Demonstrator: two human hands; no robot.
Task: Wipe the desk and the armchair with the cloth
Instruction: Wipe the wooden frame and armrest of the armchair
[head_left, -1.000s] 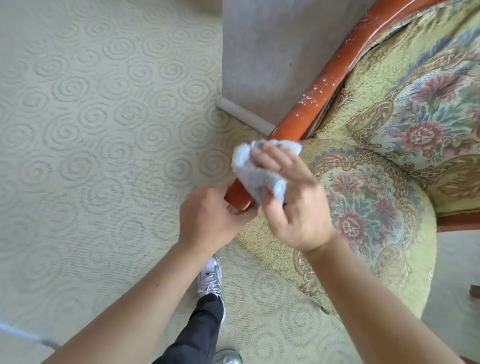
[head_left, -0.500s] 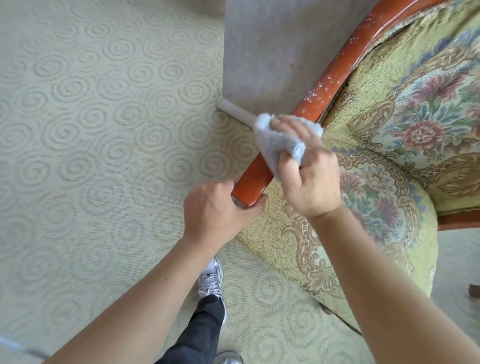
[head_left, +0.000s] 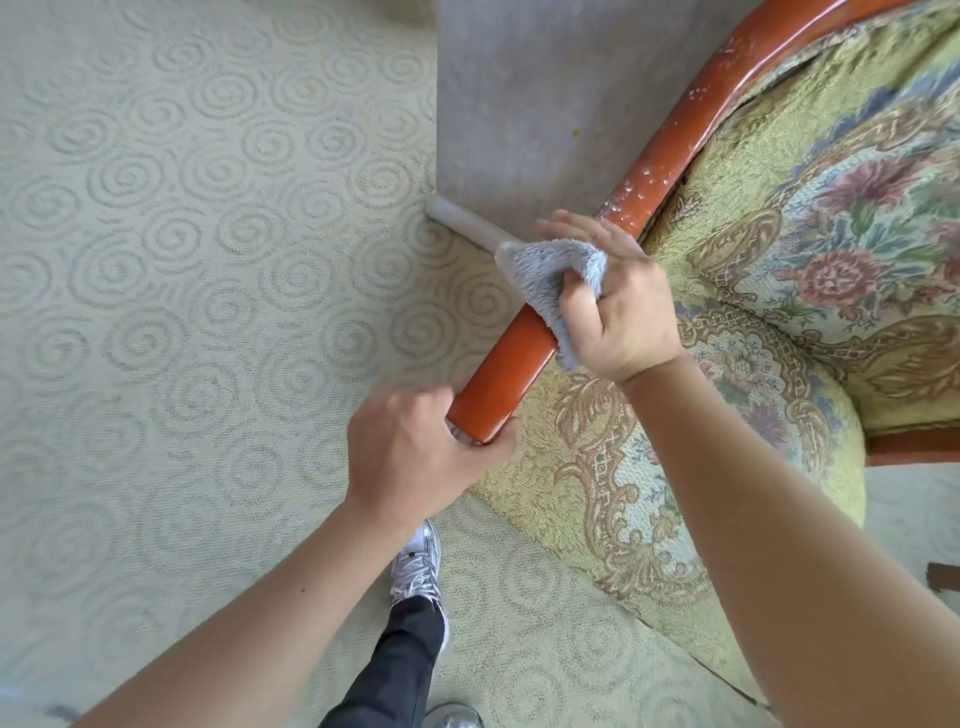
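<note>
The one camera sits on my head and looks steeply down over my forearms. It is close above the armchair's wooden armrest (head_left: 524, 358), which runs up through the middle. The carpet (head_left: 182, 312) lies left of the armrest, the floral seat (head_left: 727, 426) right of it.

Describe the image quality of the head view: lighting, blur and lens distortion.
Head view: soft, even daylight, no hard shadows; mild sheen on the wooden armrest, whose white specks stay crisp. Slight motion blur on the fingers of the right hand holding the cloth and on the left hand. Wide-angle lens curves the carpet pattern and stretches the forearms at the lower edge.
</note>
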